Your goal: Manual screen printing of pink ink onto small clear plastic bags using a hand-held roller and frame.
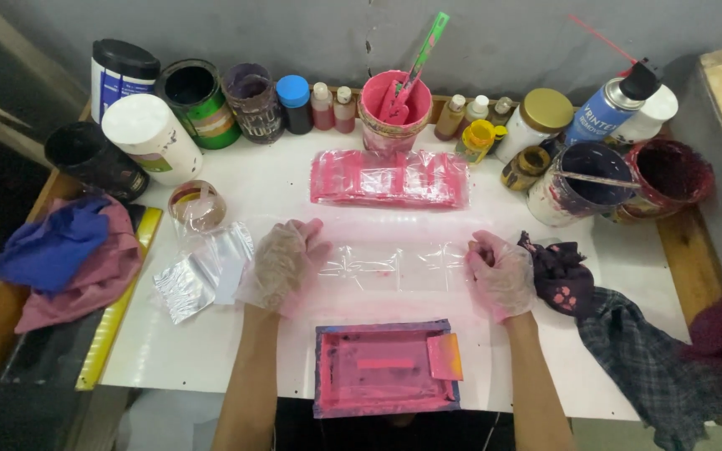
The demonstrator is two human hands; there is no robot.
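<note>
A white table top [236, 351] is seen from above. Its back edge is crowded with a row of tubs and bottles, with a pink bucket [394, 113] in the middle. The left edge is taken up by a blue and pink rag [64, 259] and a yellow ruler [119, 301]. The right edge is covered by a dark checked cloth [637, 351]. The most open room is found at the front corners and in a thin strip between the hands and the pile of pink bags [390, 178].

A clear plastic sheet [394, 266] is laid flat in the middle of the table, between the two hands. Thin see-through gloves are worn on both.

The left hand [282, 266] is rested on the left end of the sheet, with the fingers bent loosely and a little apart. The right hand [499, 271] is curled almost into a fist at the right end, and the sheet's edge seems to be pinched there.

A pink printing frame [386, 367] is placed near the front edge, just below the sheet. Shiny foil bags [202, 276] are lying just beside the left hand.
</note>
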